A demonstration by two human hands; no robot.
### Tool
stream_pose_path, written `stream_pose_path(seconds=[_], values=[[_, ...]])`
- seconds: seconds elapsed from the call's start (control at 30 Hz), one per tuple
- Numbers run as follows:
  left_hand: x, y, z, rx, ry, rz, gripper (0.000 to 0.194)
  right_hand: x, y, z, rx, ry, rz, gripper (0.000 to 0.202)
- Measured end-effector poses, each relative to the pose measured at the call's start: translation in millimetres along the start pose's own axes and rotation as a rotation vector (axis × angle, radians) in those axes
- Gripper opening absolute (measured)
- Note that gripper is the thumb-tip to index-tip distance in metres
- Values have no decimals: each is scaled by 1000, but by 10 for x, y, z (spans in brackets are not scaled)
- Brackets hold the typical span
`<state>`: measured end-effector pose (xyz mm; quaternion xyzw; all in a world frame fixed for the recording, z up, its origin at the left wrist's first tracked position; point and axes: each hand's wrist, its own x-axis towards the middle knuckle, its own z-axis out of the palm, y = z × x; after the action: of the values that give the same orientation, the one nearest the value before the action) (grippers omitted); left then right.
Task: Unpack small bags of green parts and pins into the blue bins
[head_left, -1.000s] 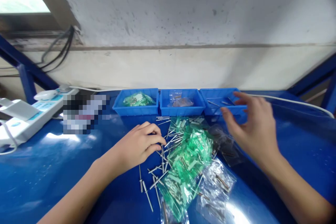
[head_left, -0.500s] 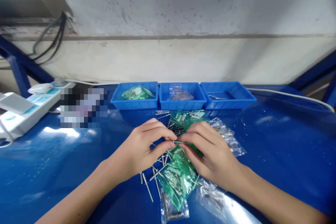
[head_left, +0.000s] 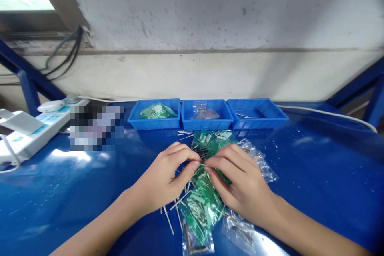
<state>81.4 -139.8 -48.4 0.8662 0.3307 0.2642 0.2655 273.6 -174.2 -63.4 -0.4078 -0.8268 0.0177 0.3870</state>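
Observation:
Between my two hands, a thin silvery blind rivet (head_left: pixel 205 165) is held level above the pile. My left hand (head_left: pixel 168 176) pinches one end between thumb and forefinger. At the other end, the fingertips of my right hand (head_left: pixel 243 174) are closed on it. Beneath lie green plastic bags (head_left: pixel 199 212) with small metal parts and pale labels inside. Loose blind rivets (head_left: pixel 168 221) are scattered beside the bags, below my left hand. Clear bags (head_left: pixel 238 232) with metal pieces lie near my right wrist, partly hidden by it.
Three blue bins stand in a row at the back: the left bin (head_left: pixel 154 123) holds a green bag, the middle bin (head_left: pixel 207 124) clear bags, the right bin (head_left: pixel 259 123) a few thin metal pieces. A white power strip (head_left: pixel 33 140) lies at the left on the blue table (head_left: pixel 324 184).
The whole scene sits slightly lower in the picture as the camera has tilted up. Both hands keep their pinch on the rivet, which is turned slightly.

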Motion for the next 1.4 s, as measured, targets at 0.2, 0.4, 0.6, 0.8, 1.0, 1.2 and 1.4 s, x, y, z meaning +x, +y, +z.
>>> stream_pose_path(seconds=[0.2,0.4,0.6,0.8,1.0,1.2,1.4], values=[[5,97,35,56,-26,-52,18,-14,-11,8,-9,10,-11,13],[17,105,39,86,10,-2,19,-35,-33,20,2,25,-35,14],[8,130,30,-44,13,-48,23,-45,-75,30,-23,93,-79,16],[13,149,36,-57,13,-58,27,-44,-76,29,-48,102,-103,17],[-7,82,27,-34,27,-78,25,-9,-66,-24,-12,98,-47,10],[-53,65,34,2,150,72,11,35,-33,-74,59,130,6,6],[-38,72,55,75,224,136,20,40,-32,-82,172,122,58,9]])
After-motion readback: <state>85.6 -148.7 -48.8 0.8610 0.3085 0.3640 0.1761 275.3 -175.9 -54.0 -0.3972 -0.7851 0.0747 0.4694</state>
